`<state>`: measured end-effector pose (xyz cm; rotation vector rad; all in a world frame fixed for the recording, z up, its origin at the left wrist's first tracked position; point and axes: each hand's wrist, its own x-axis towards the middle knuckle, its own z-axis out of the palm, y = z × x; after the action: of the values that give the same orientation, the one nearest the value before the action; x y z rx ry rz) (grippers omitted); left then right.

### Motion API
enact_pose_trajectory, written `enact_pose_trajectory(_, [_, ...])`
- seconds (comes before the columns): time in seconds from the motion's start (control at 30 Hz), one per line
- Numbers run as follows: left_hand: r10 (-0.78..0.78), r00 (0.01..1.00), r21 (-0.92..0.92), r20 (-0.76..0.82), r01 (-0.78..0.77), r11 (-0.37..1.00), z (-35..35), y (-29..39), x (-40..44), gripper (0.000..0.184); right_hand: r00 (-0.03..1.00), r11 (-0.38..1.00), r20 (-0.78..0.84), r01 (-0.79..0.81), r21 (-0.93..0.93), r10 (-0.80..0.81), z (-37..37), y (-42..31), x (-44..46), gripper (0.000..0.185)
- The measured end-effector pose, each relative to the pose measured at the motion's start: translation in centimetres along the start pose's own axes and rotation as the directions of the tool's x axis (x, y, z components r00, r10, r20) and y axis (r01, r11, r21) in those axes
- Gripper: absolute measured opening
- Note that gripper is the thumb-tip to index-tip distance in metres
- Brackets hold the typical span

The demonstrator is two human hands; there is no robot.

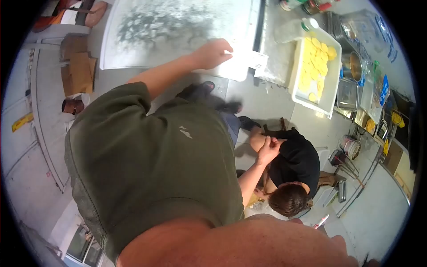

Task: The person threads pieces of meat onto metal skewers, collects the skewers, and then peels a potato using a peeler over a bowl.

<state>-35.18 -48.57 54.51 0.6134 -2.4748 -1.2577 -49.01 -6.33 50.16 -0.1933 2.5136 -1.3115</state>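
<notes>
One white rectangular panel with grey mottling (173,22) lies upper middle; the left hand (213,53), half curled, is over it, grip unclear. Right of centre, the right hand (269,151) has bunched fingers, contents indiscernible. One white plastic tub (313,103) of many yellow discs (316,55) sits on the grey bench (276,55), upper right. Grey tiled floor (262,102).

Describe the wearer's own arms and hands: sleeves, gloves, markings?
The left hand and right hand are bare, with no gloves, watch or wristband visible. Forearms are uncovered. The left sleeve is short and dark olive green, matching the shirt, which has a small white mark. The right sleeve is hidden. No cables visible on either arm.
</notes>
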Motion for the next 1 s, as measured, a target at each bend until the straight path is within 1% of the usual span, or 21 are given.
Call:
enact_pose_trajectory(0.1, [-0.081, 0.996, 0.054, -0.04, 0.083, 0.995, 2.6, 2.6, 1.3, 0.02, 0.988, 0.99, -0.154, 0.019, 0.141, 0.003, -3.2, 0.7, 7.2, 0.024])
enact_pose_trajectory(0.13, [-0.096, 0.994, 0.038, -0.061, 0.099, 0.994, 3.9, 3.7, 1.7, 0.019, 0.971, 0.991, -0.234, -0.008, 0.136, 0.041, -4.2, -0.1, 9.9, 0.023])
enact_pose_trajectory(0.17, [-0.113, 0.99, 0.024, -0.083, 0.116, 0.993, 5.3, 4.8, 2.1, 0.019, 0.956, 0.942, -0.256, -0.052, 0.331, 0.143, -5.2, 0.6, 13.0, 0.019])
enact_pose_trajectory(0.23, [-0.126, 0.983, 0.015, -0.131, 0.129, 0.992, 8.7, 7.0, 3.7, 0.018, 0.915, 0.797, -0.209, -0.167, 0.581, 0.345, -7.7, 0.7, 19.4, 0.02])
enact_pose_trajectory(0.27, [-0.129, 0.98, 0.017, -0.154, 0.133, 0.991, 10.6, 8.5, 4.5, 0.018, 0.935, 0.75, -0.122, -0.183, 0.636, 0.332, -9.1, 3.1, 23.3, 0.025])
enact_pose_trajectory(0.3, [-0.138, 0.975, 0.022, -0.175, 0.144, 0.989, 12.5, 10.3, 5.3, 0.018, 0.918, 0.689, -0.096, -0.215, 0.692, 0.384, -10.2, 2.8, 26.1, 0.026])
enact_pose_trajectory(0.33, [-0.133, 0.975, 0.062, -0.177, 0.146, 0.987, 14.3, 11.7, 6.3, 0.017, 0.886, 0.675, -0.099, -0.269, 0.687, 0.453, -11.2, 2.5, 28.6, 0.028])
enact_pose_trajectory(0.37, [-0.085, 0.973, 0.073, -0.212, 0.103, 0.992, 16.2, 13.0, 7.1, 0.016, 0.847, 0.651, -0.104, -0.315, 0.691, 0.521, -11.8, 2.4, 31.1, 0.031])
enact_pose_trajectory(0.43, [-0.097, 0.983, 0.052, -0.155, 0.106, 0.993, 18.9, 16.4, 9.1, 0.017, 0.868, 0.668, -0.02, -0.367, 0.647, 0.497, -13.7, 4.1, 35.3, 0.034])
enact_pose_trajectory(0.47, [-0.103, 0.986, 0.076, -0.134, 0.114, 0.991, 19.9, 17.9, 9.7, 0.017, 0.88, 0.688, 0.016, -0.383, 0.617, 0.475, -14.8, 4.8, 37.3, 0.037])
enact_pose_trajectory(0.53, [-0.083, 0.993, 0.111, -0.085, 0.093, 0.989, 21.3, 19.8, 11.8, 0.018, 0.899, 0.717, 0.032, -0.369, 0.592, 0.436, -15.9, 4.8, 39.6, 0.035])
enact_pose_trajectory(0.57, [-0.115, 0.987, 0.085, -0.112, 0.125, 0.989, 22.0, 20.2, 12.6, 0.018, 0.906, 0.733, 0.036, -0.364, 0.575, 0.422, -16.5, 4.8, 40.1, 0.034])
enact_pose_trajectory(0.6, [-0.149, 0.98, 0.057, -0.135, 0.158, 0.986, 22.5, 20.5, 13.3, 0.018, 0.892, 0.717, 0.066, -0.401, 0.569, 0.447, -17.1, 4.5, 40.8, 0.03])
enact_pose_trajectory(0.67, [-0.206, 0.96, 0.022, -0.189, 0.214, 0.977, 23.5, 20.5, 14.6, 0.018, 0.903, 0.745, 0.093, -0.4, 0.534, 0.418, -17.9, 5.3, 42.0, 0.028])
enact_pose_trajectory(0.73, [-0.19, 0.963, -0.006, -0.193, 0.192, 0.981, 24.8, 20.0, 15.3, 0.018, 0.907, 0.785, 0.088, -0.401, 0.472, 0.411, -18.9, 5.2, 41.7, 0.026])
enact_pose_trajectory(0.8, [-0.156, 0.962, -0.007, -0.225, 0.159, 0.987, 25.8, 20.0, 17.3, 0.018, 0.926, 0.819, 0.086, -0.365, 0.443, 0.367, -19.6, 5.7, 42.6, 0.026])
enact_pose_trajectory(0.87, [-0.188, 0.952, -0.028, -0.243, 0.187, 0.982, 26.8, 21.6, 18.3, 0.017, 0.938, 0.859, 0.077, -0.34, 0.383, 0.337, -21.6, 6.4, 43.5, 0.026])
enact_pose_trajectory(0.9, [-0.186, 0.948, -0.029, -0.256, 0.185, 0.982, 27.3, 22.3, 19.7, 0.017, 0.943, 0.879, 0.081, -0.329, 0.346, 0.322, -22.6, 6.9, 44.8, 0.027])
enact_pose_trajectory(0.93, [-0.124, 0.949, 0.036, -0.29, 0.14, 0.989, 28.1, 22.4, 20.5, 0.016, 0.95, 0.895, 0.086, -0.313, 0.318, 0.301, -23.4, 8.3, 46.1, 0.027])
enact_pose_trajectory(0.97, [-0.127, 0.942, 0.041, -0.31, 0.147, 0.988, 28.8, 22.5, 21.5, 0.016, 0.954, 0.911, 0.096, -0.301, 0.284, 0.285, -24.1, 9.8, 47.7, 0.028])
enact_pose_trajectory(1.0, [-0.143, 0.934, 0.04, -0.327, 0.165, 0.985, 29.7, 23.5, 22.4, 0.016, 0.972, 0.938, 0.041, -0.236, 0.254, 0.233, -24.7, 10.9, 49.1, 0.029])
